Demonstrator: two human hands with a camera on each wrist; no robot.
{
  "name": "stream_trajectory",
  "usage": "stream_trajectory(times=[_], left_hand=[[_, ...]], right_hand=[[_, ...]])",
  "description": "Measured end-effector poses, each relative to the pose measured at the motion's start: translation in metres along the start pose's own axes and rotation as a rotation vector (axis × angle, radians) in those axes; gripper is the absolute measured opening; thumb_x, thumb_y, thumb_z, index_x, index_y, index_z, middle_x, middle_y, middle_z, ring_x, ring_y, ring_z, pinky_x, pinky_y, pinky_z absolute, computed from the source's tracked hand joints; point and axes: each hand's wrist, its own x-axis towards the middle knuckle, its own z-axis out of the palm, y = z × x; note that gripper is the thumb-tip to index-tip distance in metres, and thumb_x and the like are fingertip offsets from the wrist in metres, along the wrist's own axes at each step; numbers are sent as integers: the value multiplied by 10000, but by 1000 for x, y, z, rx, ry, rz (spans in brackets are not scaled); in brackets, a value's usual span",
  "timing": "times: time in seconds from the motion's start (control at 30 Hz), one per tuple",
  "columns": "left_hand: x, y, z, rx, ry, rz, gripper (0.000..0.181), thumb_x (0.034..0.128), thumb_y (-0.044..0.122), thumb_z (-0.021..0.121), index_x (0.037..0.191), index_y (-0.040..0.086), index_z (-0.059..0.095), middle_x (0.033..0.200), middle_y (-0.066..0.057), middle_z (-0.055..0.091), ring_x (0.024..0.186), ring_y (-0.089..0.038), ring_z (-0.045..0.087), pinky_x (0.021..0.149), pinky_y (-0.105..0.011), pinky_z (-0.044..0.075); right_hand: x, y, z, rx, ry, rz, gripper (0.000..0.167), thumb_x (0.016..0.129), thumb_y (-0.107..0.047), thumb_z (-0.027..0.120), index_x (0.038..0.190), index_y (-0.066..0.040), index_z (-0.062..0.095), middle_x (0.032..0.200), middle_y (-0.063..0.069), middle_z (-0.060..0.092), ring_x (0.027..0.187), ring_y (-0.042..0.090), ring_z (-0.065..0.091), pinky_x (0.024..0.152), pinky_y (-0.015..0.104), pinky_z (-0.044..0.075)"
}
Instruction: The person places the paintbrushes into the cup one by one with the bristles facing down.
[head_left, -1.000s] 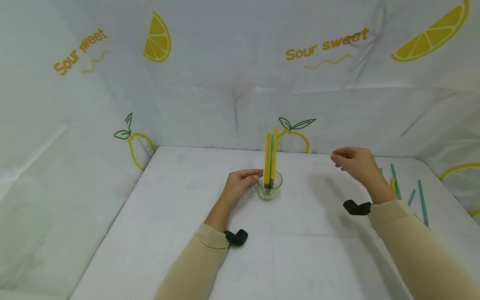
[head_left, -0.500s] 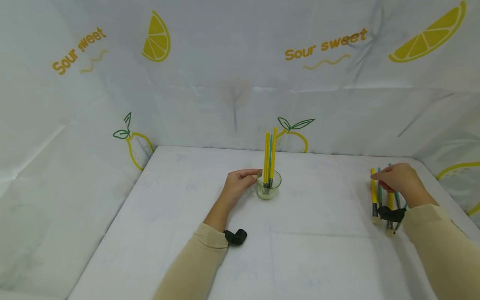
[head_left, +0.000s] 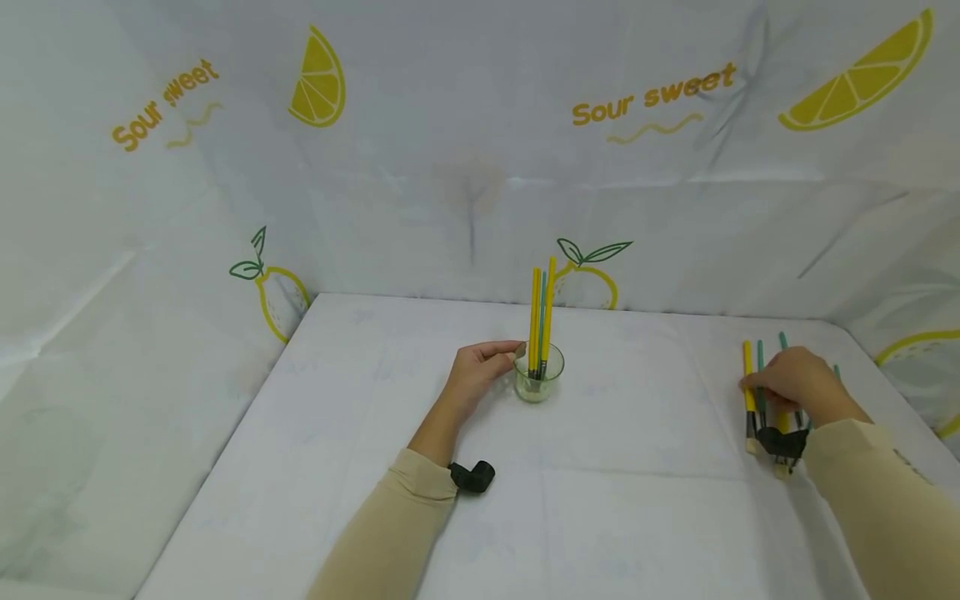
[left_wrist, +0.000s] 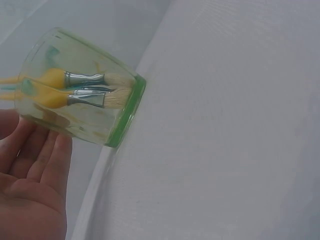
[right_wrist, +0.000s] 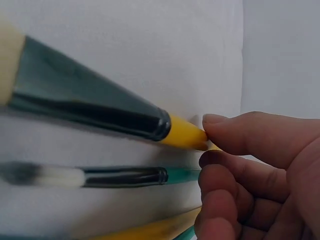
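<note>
A small green-tinted glass cup (head_left: 534, 392) stands upright on the white table, with several paintbrushes (head_left: 546, 321) in it, bristles down. Two have yellow handles and one is teal. My left hand (head_left: 472, 373) holds the cup by its left side near the rim; in the left wrist view, the fingers (left_wrist: 55, 155) reach behind the glass (left_wrist: 85, 130). At the right, my right hand (head_left: 798, 379) pinches a yellow-handled flat paintbrush (right_wrist: 90, 95) between thumb and index finger. The other fingers are curled above a teal-handled brush (right_wrist: 130, 177) beside it.
More teal and yellow paintbrushes (head_left: 783, 340) lie around and partly under my right hand. White cloth with printed lemons hangs behind the table (head_left: 637, 517). The table's back edge runs just beyond the cup and brushes.
My right hand has moved right and down, from the air right of the cup to the loose brushes, and now pinches a yellow one. The left hand stays on the cup.
</note>
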Motion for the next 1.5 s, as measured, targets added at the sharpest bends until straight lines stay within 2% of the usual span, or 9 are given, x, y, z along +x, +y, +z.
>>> stream_trajectory(times=[0.4, 0.63, 0.8, 1.07, 1.37, 1.5], left_hand=[[0, -1, 1, -7, -4, -11, 271, 908, 88, 619, 1152, 70, 736, 1197, -48, 711, 1188, -140, 610, 947, -273, 519], [1, -2, 1, -8, 0, -17, 275, 901, 87, 621, 1150, 63, 736, 1186, -53, 716, 1174, -142, 619, 939, -263, 521], [1, -2, 0, -13, -8, -22, 278, 901, 83, 623, 1155, 54, 731, 1199, -64, 710, 1183, -148, 611, 944, -265, 517], [1, 1, -1, -17, -8, -18, 280, 903, 87, 618, 1158, 56, 729, 1194, -53, 713, 1192, -144, 609, 971, -277, 509], [0, 2, 0, -9, -5, -29, 280, 903, 99, 620, 1157, 53, 729, 1192, -51, 714, 1197, -142, 606, 963, -271, 512], [1, 2, 1, -22, -9, -17, 285, 898, 70, 615, 1158, 28, 722, 1195, -79, 711, 1194, -159, 611, 962, -273, 512]], right_hand=[[7, -3, 7, -27, -23, 47, 434, 902, -356, 621, 547, -124, 529, 497, -42, 495, 480, 102, 468, 530, 269, 387], [10, -3, 6, -39, -53, 20, 427, 915, -326, 618, 543, -135, 535, 492, -52, 495, 459, 81, 460, 512, 246, 390], [13, -5, 2, -15, -96, 6, 396, 921, -279, 627, 560, -123, 587, 496, -55, 520, 450, 59, 451, 505, 226, 401], [21, -9, -4, 40, -145, 69, 346, 917, -263, 639, 619, -88, 631, 522, -44, 547, 487, 66, 479, 543, 238, 414], [21, -10, 1, 137, -128, 118, 270, 909, -187, 634, 699, -18, 619, 583, -5, 596, 532, 85, 558, 575, 238, 507], [15, -16, 2, 100, -113, 70, 291, 905, -192, 619, 672, -17, 616, 564, -8, 584, 518, 90, 555, 559, 241, 504]])
